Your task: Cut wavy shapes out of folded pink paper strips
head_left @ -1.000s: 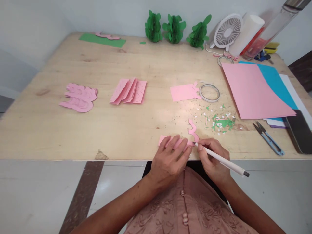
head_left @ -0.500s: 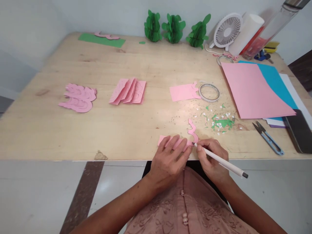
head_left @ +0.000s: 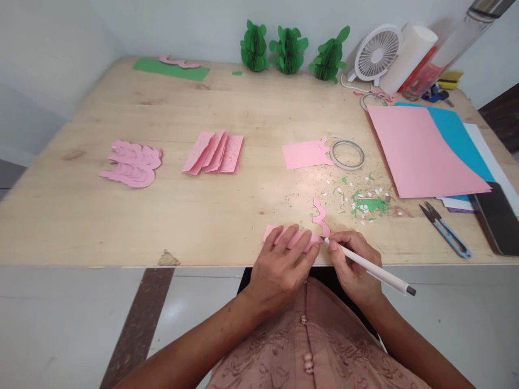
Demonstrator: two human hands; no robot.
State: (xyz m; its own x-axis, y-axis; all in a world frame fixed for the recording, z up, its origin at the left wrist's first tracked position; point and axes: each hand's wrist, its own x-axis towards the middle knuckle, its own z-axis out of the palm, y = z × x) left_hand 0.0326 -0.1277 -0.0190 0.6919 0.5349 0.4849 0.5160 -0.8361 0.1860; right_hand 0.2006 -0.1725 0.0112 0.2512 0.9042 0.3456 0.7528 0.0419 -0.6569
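Left hand [head_left: 279, 267], fingers apart, pins the pink strip [head_left: 268, 232] at the near edge of the desk [head_left: 194, 216], right hand [head_left: 357, 278] pinches the white pen [head_left: 375, 268] at the strip's end—light, steady strokes should serve best!

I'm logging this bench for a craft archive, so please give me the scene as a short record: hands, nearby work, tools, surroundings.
left hand: resting on pink strip
right hand: holding white pen, tip at strip's right end
near pen tip: wavy cutout
far right: snips, phone
left side: cutout pile, folded pink papers
back: three green paper figures, fan
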